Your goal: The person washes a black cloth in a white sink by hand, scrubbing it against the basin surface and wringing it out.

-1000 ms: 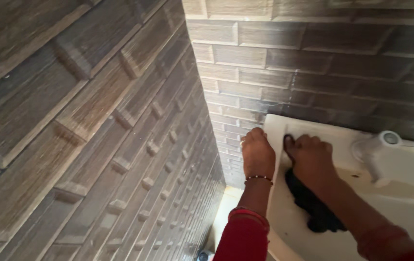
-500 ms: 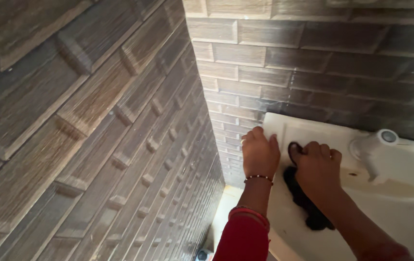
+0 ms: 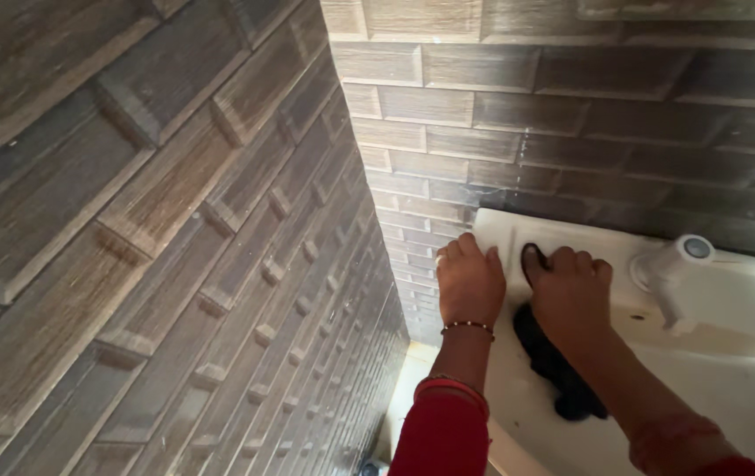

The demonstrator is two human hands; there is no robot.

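Note:
A white wash basin (image 3: 748,370) is fixed to the brown tiled wall at the right. My right hand (image 3: 567,295) presses a dark cloth (image 3: 554,370) onto the basin's left rim, fingers curled over it. The cloth hangs down under my wrist into the bowl. My left hand (image 3: 468,280) rests on the basin's left edge, fingers bent over the corner, with a bead bracelet at the wrist. Both arms wear red sleeves.
A white tap (image 3: 673,264) stands on the basin's back ledge, right of my right hand. Brown brick-pattern tiles (image 3: 175,229) cover the left wall and the back wall (image 3: 571,115), which meet at a corner just left of the basin. Pale floor shows below.
My right hand with the cloth slid toward the tap, then back a little along the rim. My left hand stayed gripping the basin's corner. The view shifted slightly.

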